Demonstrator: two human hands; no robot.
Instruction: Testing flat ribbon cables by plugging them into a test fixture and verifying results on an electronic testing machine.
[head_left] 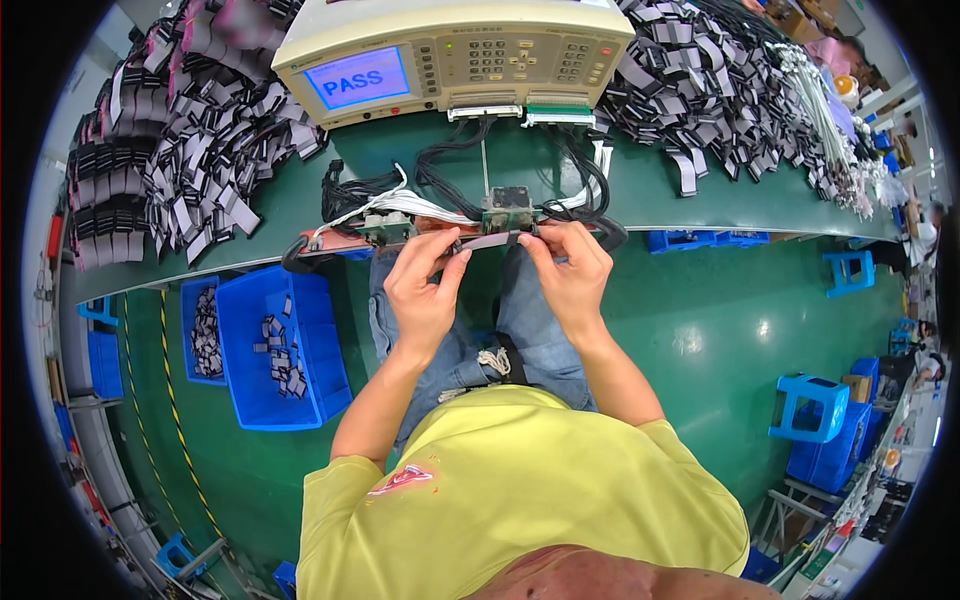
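Note:
Between my two hands a short grey ribbon cable (488, 241) with black end connectors is stretched level at the table's front edge. My left hand (425, 275) pinches its left end between thumb and fingers. Its right end is in the pinch of my right hand (568, 262). Just beyond the cable stands a small test fixture (508, 205) with a green board and a dark block on top. Black and white wires (440, 207) run from the fixture area to a beige cable tester (450, 60) with a lit blue screen. Whether the cable touches the fixture I cannot tell.
Piles of ribbon cables lie at the left (215, 160) and right (700, 90) of the green table (640, 195). On the floor to my left, a blue bin (325, 340) holds several cables. Blue stools (810, 408) stand at the right.

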